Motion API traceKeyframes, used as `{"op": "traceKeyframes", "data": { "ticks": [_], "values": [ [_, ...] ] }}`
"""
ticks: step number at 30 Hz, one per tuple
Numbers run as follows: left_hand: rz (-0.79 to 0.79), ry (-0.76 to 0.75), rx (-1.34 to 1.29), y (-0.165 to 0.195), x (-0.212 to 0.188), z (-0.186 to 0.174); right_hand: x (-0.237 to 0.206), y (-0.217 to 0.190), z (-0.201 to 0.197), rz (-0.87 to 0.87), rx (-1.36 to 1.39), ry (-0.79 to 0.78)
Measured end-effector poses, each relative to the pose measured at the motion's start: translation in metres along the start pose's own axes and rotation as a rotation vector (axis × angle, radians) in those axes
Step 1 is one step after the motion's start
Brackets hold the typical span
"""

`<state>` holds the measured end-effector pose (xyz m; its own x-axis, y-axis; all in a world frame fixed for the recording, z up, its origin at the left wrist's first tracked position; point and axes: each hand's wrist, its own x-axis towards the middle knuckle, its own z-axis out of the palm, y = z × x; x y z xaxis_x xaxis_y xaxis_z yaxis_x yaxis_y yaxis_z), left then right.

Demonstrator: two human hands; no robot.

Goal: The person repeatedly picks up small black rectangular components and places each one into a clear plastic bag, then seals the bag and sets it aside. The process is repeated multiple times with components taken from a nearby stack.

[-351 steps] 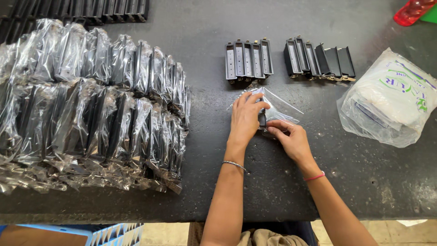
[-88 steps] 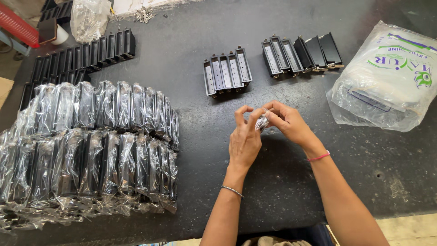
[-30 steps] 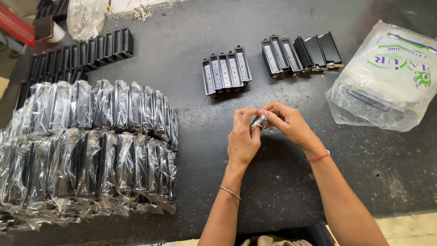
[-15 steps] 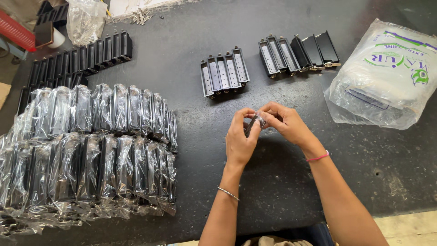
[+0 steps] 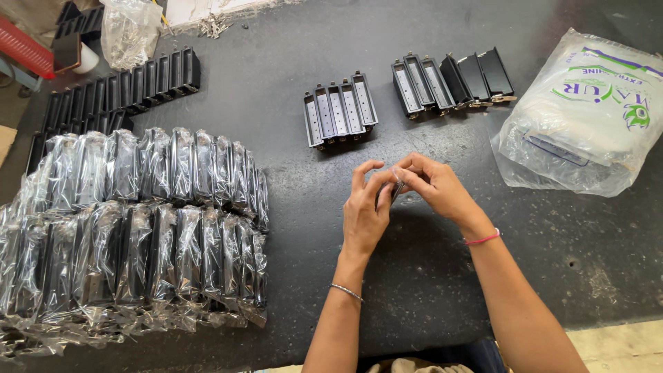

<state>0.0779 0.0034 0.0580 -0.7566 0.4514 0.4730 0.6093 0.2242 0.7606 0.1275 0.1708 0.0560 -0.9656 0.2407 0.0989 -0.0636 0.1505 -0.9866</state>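
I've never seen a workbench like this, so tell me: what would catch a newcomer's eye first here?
Probably the big stack of bagged black parts shining in clear plastic on the left of the dark table. Next, the left hand and right hand meet at the centre, pinching a small item between the fingertips. Behind them stand two rows of unwrapped black parts, and a large white plastic bag lies at the right.

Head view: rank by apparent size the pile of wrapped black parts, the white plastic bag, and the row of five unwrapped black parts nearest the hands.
1. pile of wrapped black parts
2. white plastic bag
3. row of five unwrapped black parts
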Motion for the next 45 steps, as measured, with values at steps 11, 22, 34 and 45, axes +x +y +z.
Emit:
{"op": "traceKeyframes", "data": {
  "ticks": [11,22,34,45],
  "values": [
    [0.055,0.085,-0.006,-0.001,-0.006,0.004,-0.002,-0.001,0.001,-0.062,-0.1,0.021],
    [-0.183,0.037,-0.14,0.002,0.0,0.002,-0.002,-0.003,0.001,-0.066,-0.126,0.017],
    [-0.228,0.068,-0.108,0.006,0.0,0.003,0.001,0.009,-0.005,-0.018,-0.001,-0.073],
    [-0.219,0.109,-0.106,0.005,0.0,0.004,-0.005,-0.001,0.008,-0.05,-0.11,-0.002]
  ]
}}
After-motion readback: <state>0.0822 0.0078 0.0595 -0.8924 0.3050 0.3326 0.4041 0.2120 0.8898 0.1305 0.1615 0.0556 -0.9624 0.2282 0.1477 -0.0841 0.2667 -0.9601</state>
